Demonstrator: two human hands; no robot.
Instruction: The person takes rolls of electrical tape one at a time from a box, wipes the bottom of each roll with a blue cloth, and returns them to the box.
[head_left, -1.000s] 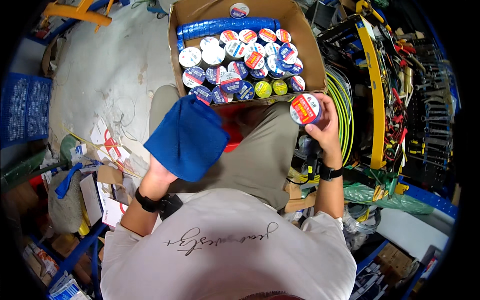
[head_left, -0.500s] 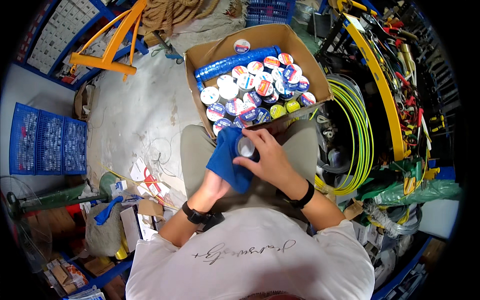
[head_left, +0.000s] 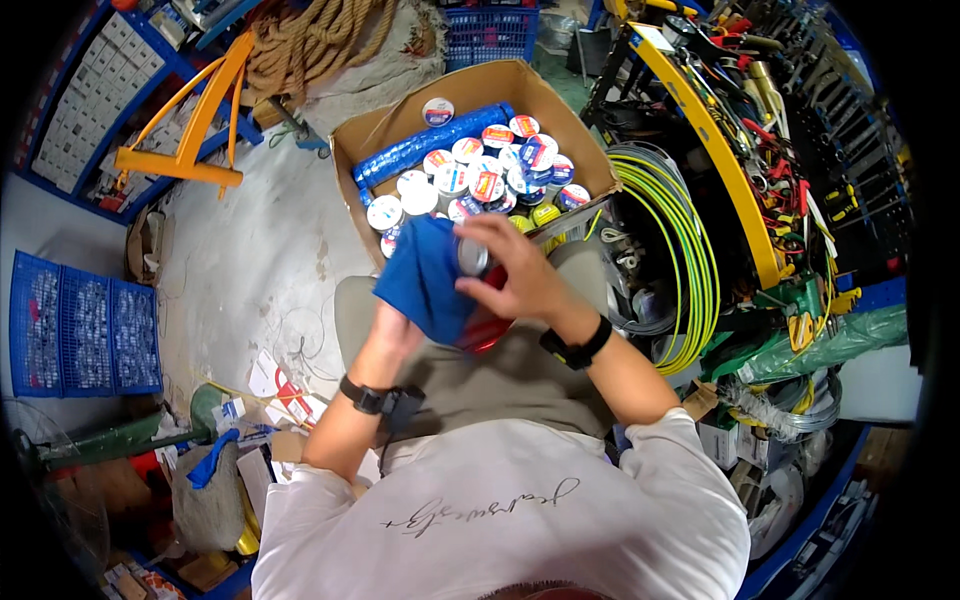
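My left hand (head_left: 398, 332) is closed on a blue cloth (head_left: 424, 275), which hides most of its fingers. In my right hand (head_left: 525, 285) a small round roll (head_left: 472, 257), apparently tape, is gripped between thumb and fingers, its side against the cloth. Both hands are over my lap, at the near edge of an open cardboard box (head_left: 350, 140). Inside the box lie many tape rolls (head_left: 487, 186) with white, red, blue and yellow labels, plus a long blue wrapped bundle (head_left: 430, 147). Something glossy and red (head_left: 487, 332), blurred, shows below the cloth.
Coiled yellow-green cable (head_left: 705, 270) lies right of the box, beside a yellow-edged tool rack (head_left: 700, 120). An orange metal frame (head_left: 190, 150) stands far left. Blue baskets (head_left: 85, 325) are at the left wall. Thick rope (head_left: 310, 50) is heaped behind.
The view has shifted, so the box sits further left. My hands and the cloth have moved up over the box's near edge. A red glossy thing now shows beneath them.
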